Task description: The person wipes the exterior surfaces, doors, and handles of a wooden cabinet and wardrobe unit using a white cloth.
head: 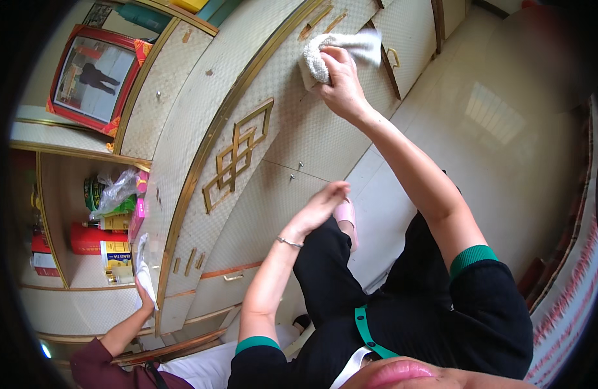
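Note:
My right hand (pixel 345 82) grips a bunched white terry cloth (pixel 320 56) against the pale patterned front of a long cabinet (pixel 291 121). One end of the cloth is blurred and hangs loose past my fingers. My left hand (pixel 325 202), with a bracelet (pixel 290 241) on the wrist, holds nothing; its blurred fingers are stretched out above my knee. Two small knobs (pixel 296 171) sit on the cabinet doors close to it. Between the two hands, a gold lattice ornament (pixel 238 155) is fixed to the cabinet front.
At the lower left, another person's hand (pixel 144 291) holds a white cloth (pixel 144 265) at the cabinet top. Shelves there hold a red-framed picture (pixel 95 80), a plastic bag (pixel 116 192) and several boxes and tins. Gold trim (pixel 213 131) edges the cabinet top. Tiled floor (pixel 425 97) lies right.

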A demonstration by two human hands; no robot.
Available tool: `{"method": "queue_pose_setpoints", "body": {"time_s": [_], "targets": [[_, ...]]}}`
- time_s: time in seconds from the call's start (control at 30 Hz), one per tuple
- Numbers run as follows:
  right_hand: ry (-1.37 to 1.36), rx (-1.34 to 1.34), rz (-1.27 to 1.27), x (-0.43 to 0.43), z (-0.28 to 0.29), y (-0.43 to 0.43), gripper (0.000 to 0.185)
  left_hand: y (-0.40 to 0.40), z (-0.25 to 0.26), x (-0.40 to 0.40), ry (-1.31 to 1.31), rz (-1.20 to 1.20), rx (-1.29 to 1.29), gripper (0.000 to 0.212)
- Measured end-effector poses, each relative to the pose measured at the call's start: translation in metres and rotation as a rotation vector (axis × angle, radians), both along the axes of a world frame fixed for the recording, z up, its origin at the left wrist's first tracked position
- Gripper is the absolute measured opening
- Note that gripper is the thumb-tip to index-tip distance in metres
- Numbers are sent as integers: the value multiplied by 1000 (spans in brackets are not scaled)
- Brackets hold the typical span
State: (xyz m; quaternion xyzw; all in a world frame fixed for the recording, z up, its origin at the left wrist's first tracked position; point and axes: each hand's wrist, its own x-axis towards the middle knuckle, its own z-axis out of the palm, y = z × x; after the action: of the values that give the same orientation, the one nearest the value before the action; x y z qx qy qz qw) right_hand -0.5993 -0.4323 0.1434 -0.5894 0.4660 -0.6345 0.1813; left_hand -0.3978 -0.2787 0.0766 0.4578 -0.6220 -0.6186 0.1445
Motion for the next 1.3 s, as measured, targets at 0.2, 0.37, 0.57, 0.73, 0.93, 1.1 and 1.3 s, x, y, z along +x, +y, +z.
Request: {"method": "queue_pose_setpoints", "body": {"time_s": [0.2,0.37,0.57,0.73,0.93,1.1,1.3], "targets": [[184,-185,-242,16,-26,-17,42,-22,-22,-64,-319,-348,18,37],[152,-278,-37,28,-42,-6,39,-24,-65,-79,-287,-386,-61,46],[-184,-91,-235,-7,-22,-38,38,-8,-96,-62,-572,-628,-489,41],[-34,-158,-282,34,-34,-12,36,9,-107,-51,-540,-555,-781,32],[112,-156,-82,53,-19,19,41,6,-80,-54,-570,-620,-824,31],[276,-460,-131,63,8,32,44,9,-68,-48,-472,-423,-900,31],[204,-381,-231,46,-19,12,31,13,-92,-40,-581,-550,-857,29]]}}
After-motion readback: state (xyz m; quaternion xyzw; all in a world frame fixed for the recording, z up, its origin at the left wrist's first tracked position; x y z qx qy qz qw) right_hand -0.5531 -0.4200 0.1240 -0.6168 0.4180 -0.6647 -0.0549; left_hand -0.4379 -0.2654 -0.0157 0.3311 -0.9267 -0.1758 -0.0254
